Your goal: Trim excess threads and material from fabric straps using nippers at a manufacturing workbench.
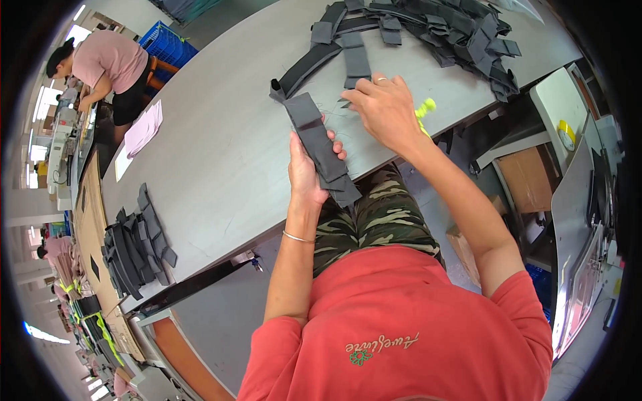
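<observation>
My left hand (309, 167) is closed around a dark grey fabric strip (319, 144) with folded layers, held tilted over the table's near edge. Thumb and fingers grip its two sides. To the right, my right hand (386, 110) is closed on what look like thread snips (344, 102); only a dark pointed tip shows past the fingers. A bright yellow-green piece (424, 112) sticks out beside that hand's palm. Just beyond both hands lie linked dark grey strips (306, 69), one hanging piece (356, 60) near my right fingertips. Loose threads lie between the hands.
A large heap of grey strips (461, 33) covers the table's (221, 134) far right. A smaller stack (137, 247) lies at its left end, near pink sheets (145, 127). A shelf with a tape roll (566, 135) and cardboard box (526, 179) stands right. A co-worker (110, 67) bends over a machine.
</observation>
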A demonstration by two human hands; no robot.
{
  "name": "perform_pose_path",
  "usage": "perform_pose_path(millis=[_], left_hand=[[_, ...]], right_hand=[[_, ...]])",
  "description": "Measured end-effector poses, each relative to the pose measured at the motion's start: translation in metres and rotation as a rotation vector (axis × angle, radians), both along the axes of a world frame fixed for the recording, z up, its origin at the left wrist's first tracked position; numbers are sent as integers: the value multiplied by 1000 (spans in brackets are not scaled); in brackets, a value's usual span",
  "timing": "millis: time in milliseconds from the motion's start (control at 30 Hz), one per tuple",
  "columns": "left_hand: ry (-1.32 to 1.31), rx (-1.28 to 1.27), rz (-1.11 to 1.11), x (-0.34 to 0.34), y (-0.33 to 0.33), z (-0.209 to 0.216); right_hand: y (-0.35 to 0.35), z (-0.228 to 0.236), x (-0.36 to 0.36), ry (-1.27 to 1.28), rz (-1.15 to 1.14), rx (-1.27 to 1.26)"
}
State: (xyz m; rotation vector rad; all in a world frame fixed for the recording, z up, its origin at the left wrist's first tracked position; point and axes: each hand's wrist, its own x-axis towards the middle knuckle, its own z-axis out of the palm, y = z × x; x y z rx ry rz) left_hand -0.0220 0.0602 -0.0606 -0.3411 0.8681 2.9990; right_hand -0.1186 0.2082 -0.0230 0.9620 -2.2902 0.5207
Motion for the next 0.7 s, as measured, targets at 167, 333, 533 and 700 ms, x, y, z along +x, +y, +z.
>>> perform_pose_path(millis=[167,333,533,700], left_hand=[[23,34,-54,9,-3,5],[60,64,-60,17,-9,5],[78,66,-60,21,-15,2],[43,97,-99,26,-10,15]], right_hand=[[-13,-4,-9,0,35,265],[-4,-3,-10,-88,32,198],[1,15,11,-62,69,157],[-7,6,12,-49,112,228]])
